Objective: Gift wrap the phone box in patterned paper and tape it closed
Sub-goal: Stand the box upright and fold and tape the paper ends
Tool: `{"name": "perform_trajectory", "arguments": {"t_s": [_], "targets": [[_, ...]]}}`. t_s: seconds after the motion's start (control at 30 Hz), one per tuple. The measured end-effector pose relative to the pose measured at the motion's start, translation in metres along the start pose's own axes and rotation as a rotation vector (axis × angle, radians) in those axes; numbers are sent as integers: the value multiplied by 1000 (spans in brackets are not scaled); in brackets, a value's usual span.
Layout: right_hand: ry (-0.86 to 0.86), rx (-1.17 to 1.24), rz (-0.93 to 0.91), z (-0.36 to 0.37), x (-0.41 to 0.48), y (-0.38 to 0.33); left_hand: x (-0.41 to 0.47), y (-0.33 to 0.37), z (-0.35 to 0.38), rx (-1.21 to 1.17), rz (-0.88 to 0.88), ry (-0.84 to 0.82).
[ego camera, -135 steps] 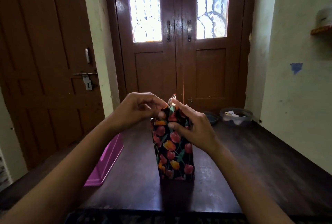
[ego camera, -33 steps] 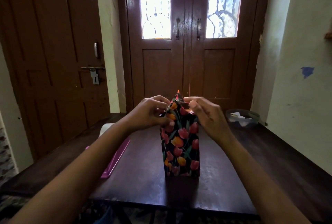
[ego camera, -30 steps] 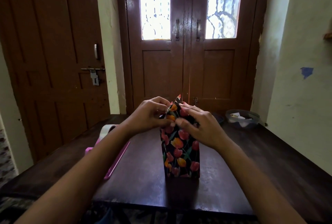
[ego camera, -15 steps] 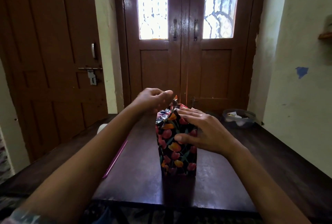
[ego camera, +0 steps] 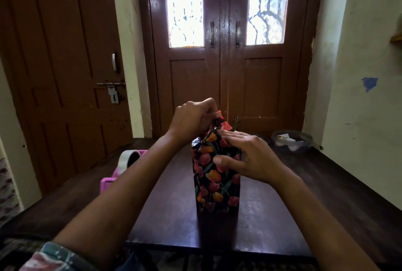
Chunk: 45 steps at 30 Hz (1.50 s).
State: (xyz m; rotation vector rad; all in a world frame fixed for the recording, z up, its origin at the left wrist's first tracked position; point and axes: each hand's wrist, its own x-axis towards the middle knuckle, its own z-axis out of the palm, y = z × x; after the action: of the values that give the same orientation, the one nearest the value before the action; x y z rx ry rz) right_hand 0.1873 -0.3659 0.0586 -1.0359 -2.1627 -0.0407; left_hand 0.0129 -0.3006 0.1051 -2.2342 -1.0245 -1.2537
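Now: top flap pinched on the upright box

At centre frame I see the wrapped phone box [ego camera: 217, 186] standing upright on the dark surface [ego camera: 315, 201]. The left hand [ego camera: 191, 118] curls its fingers, pinching the paper flap [ego camera: 222, 123] at the top. The right hand [ego camera: 245, 157] lays straight fingers across the box's top, thumb against its front. A pink tape dispenser [ego camera: 121, 168] sits at left.

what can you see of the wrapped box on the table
The wrapped box stands upright on end on the dark wooden table, covered in black paper printed with red and orange tulips. The top is unfinished, with a loose top flap sticking up. The left hand pinches that flap, while the right hand lies flat over the top edge, thumb on the near face.
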Motion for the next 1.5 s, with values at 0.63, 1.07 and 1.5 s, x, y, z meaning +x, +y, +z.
{"name": "perform_trajectory", "arguments": {"t_s": [0.63,1.07,1.5], "targets": [[-85,-6,22,-9,4,-9,-10,-6,-12,-591,-429,-430],[284,365,318,11,18,-21,-19,5,-12,-574,-507,-324],[70,93,232,13,18,-11,-43,-4,-43,-647,-468,-468]]}}
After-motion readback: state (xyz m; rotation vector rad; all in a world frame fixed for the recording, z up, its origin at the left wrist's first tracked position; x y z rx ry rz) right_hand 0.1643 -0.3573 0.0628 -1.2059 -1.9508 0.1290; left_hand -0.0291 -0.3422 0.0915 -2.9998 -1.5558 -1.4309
